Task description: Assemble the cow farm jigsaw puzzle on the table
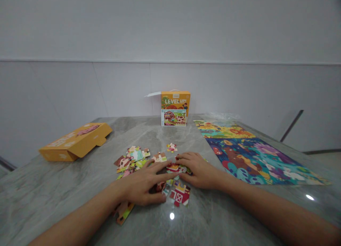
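- I see the barn-door jigsaw piece [180, 195] just right of the left hand [146, 185], beside its thumb.
- Left fingers: spread.
- Right hand [195, 170]: fingers close together; grip unclear.

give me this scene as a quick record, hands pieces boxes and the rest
left hand: fingers spread over puzzle pieces
right hand: over pieces, grip unclear
lone piece: beyond the hands, apart from the pile
picture card: farm scene, upright before the standing box
lying box: orange, at left
flat pictures: two at right, yellowish and blue
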Tool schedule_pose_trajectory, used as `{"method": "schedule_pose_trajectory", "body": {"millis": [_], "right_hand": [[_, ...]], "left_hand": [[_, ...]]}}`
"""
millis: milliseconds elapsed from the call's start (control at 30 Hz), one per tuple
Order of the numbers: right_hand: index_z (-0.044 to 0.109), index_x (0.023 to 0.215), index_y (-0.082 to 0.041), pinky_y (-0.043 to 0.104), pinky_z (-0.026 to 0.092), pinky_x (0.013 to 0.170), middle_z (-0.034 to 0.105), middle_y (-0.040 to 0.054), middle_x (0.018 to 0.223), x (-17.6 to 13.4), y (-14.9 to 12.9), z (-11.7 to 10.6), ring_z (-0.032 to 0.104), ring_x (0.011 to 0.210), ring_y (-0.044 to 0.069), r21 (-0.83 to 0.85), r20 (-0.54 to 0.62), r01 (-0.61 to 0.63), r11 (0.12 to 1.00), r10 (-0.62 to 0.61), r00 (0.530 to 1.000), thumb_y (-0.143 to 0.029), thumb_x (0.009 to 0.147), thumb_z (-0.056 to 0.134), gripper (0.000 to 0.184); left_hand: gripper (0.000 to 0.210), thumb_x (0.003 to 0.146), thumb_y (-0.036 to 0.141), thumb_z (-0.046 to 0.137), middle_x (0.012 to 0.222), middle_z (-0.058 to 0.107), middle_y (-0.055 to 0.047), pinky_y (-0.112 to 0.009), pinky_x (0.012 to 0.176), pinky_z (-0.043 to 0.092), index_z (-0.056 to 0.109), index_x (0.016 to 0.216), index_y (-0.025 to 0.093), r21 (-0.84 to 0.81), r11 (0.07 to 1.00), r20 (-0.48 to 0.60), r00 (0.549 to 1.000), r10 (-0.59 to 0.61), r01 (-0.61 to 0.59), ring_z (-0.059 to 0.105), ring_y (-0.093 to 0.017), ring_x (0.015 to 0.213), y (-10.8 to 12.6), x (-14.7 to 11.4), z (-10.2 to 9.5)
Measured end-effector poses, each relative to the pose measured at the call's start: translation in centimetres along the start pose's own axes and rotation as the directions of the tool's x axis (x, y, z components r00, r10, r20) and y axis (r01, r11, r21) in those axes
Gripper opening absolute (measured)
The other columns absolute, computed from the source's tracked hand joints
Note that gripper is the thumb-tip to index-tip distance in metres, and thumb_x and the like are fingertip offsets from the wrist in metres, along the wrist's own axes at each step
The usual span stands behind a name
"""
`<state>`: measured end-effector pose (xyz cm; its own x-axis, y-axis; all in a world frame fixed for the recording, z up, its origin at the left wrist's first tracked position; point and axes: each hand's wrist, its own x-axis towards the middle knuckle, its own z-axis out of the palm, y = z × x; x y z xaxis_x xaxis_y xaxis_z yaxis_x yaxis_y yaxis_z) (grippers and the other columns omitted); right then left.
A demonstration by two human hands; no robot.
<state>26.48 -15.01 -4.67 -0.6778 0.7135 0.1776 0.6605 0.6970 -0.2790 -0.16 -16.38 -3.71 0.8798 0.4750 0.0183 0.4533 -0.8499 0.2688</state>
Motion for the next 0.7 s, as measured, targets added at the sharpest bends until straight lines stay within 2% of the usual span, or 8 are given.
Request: {"method": "schedule_pose_trajectory", "body": {"millis": [100, 267, 367, 533, 700], "right_hand": [[0.064, 0.129, -0.019, 0.047, 0.036, 0.11, 0.061, 0.0123, 0.134, 0.1, 0.1, 0.0, 0.052, 0.126, 0.028, 0.021, -0.016, -0.006, 1.0, 0.006, 1.0, -0.034, 0.088, 0.06, 0.044], [0.065, 0.127, -0.018, 0.048, 0.037, 0.11, 0.061, 0.0131, 0.133, 0.0, -0.1, -0.2, 0.052, 0.127, 0.029, 0.01, -0.009, -0.028, 1.0, 0.028, 1.0, -0.032, 0.087, 0.06, 0.043], [0.064, 0.127, -0.018, 0.049, 0.036, 0.109, 0.06, 0.0135, 0.134, -0.1, 0.0, -0.4, 0.052, 0.126, 0.029, 0.0, 0.001, -0.027, 1.0, 0.027, 1.0, -0.031, 0.087, 0.06, 0.043], [0.064, 0.124, -0.018, 0.05, 0.035, 0.109, 0.06, 0.0133, 0.133, -0.3, 0.5, -0.7, 0.051, 0.126, 0.031, -0.032, 0.022, -0.017, 0.999, 0.018, 1.0, -0.027, 0.082, 0.063, 0.043], [0.064, 0.121, -0.017, 0.051, 0.035, 0.108, 0.06, 0.0137, 0.129, -0.4, 0.7, -0.8, 0.051, 0.123, 0.032, -0.063, 0.027, 0.006, 0.998, -0.004, 1.0, -0.026, 0.078, 0.064, 0.044]], "left_hand": [[0.081, 0.09, 0.043, 0.062, 0.165, 0.02, -0.005, -0.061, 0.118, 0.02, 0.017, 0.157, 0.039, -0.001, 1.0, -0.033, 0.999, -0.003, 0.003, 0.027, -0.034, 0.148, -0.2, -0.1, 0.1], [0.071, 0.088, 0.044, 0.065, 0.156, 0.039, -0.008, -0.058, 0.117, 0.026, 0.036, 0.152, 0.033, -0.003, 1.0, -0.079, 0.997, -0.015, 0.015, 0.038, -0.035, 0.14, -0.4, -0.1, 0.0], [0.068, 0.088, 0.044, 0.065, 0.148, 0.046, -0.01, -0.056, 0.115, 0.031, 0.041, 0.149, 0.03, -0.007, 1.0, -0.098, 0.995, -0.027, 0.026, 0.043, -0.035, 0.136, -0.7, -0.2, -0.1], [0.073, 0.087, 0.047, 0.067, 0.145, 0.048, -0.012, -0.053, 0.114, 0.034, 0.036, 0.152, 0.029, 0.001, 0.999, -0.121, 0.992, -0.035, 0.036, 0.042, -0.034, 0.135, -1.3, -0.4, 0.1], [0.07, 0.089, 0.047, 0.065, 0.144, 0.049, -0.01, -0.054, 0.115, 0.033, 0.037, 0.151, 0.031, 0.0, 1.0, -0.115, 0.993, -0.03, 0.03, 0.042, -0.034, 0.135, -1.5, -0.6, 0.0]]}}
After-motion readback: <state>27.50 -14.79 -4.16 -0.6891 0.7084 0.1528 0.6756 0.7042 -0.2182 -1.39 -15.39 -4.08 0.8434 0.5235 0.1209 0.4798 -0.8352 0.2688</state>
